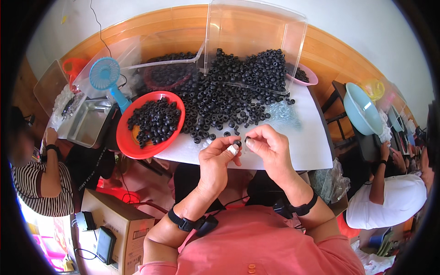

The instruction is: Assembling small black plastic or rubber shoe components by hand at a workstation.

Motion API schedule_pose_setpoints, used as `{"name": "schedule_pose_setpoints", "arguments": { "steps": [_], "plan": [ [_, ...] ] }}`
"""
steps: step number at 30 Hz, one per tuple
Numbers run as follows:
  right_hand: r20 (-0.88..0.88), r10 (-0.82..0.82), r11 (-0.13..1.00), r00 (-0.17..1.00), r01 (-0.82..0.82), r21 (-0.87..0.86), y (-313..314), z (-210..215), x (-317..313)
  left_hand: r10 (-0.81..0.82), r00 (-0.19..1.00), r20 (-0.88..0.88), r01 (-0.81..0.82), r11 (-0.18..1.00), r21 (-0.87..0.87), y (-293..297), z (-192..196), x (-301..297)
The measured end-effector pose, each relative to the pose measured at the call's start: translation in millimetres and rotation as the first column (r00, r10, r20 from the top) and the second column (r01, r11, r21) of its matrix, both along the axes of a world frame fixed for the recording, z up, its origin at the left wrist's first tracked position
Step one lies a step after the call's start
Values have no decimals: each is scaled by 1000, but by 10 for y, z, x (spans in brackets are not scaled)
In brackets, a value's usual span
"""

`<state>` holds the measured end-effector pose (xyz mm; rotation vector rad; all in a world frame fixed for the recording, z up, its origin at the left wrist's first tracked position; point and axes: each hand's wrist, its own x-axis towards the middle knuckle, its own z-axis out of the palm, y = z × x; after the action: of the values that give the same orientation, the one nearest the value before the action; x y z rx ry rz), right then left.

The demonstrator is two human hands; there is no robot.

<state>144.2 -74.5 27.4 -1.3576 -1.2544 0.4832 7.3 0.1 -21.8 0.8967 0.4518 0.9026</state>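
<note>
The left hand [215,160] is pinching a small black ring [237,143] between thumb and forefinger, with a small white piece [233,149] pressed just under it. The right hand [270,146] is meeting it from the other side, its thumb and forefinger closing on a second dark bit [248,139] right beside the ring; the other fingers are curling loosely. Both hands are hovering over the near edge of the white table [311,146].

A large heap of black rings [220,98] is lying across the table's middle, spilling out of a clear plastic bin [254,32] that is tipped up at the back. A red bowl [126,137] is sitting on the left, partly filled with the same rings. A pink bowl [308,79] is peeking out beside the bin on the right. A small blue fan [105,75] is standing at the left, next to a metal tray [89,121]. Some clear plastic bags [284,114] are lying near the heap.

The table is standing on a wooden floor [330,55] by a pale wall [366,23]. A person in a striped shirt [39,183] is sitting on the left, and a person in a white shirt [394,197] on the right, near a pale green basin [362,110]. A cardboard box [121,220] is resting below on the left.
</note>
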Motion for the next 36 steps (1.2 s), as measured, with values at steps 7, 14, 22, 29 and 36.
{"name": "schedule_pose_setpoints", "arguments": {
  "steps": [7,14,22,29,36],
  "plan": [
    [-96,50,998,994,-52,-19,103,-105,8,-46,998,-46,48,998,30,10,16,-7],
    [-185,88,996,979,-92,-12,91,-166,-77,-65,998,-24,65,998,-6,23,-3,-40],
    [-205,92,995,975,-97,-17,122,-233,-35,-38,998,-54,38,999,7,-5,36,-52],
    [233,-44,987,971,5,163,103,-287,6,-9,994,-113,9,1000,3,-31,29,-35],
    [497,-59,981,865,-43,192,70,-206,95,0,989,-148,1,1000,2,-44,62,-29]
  ]
}}
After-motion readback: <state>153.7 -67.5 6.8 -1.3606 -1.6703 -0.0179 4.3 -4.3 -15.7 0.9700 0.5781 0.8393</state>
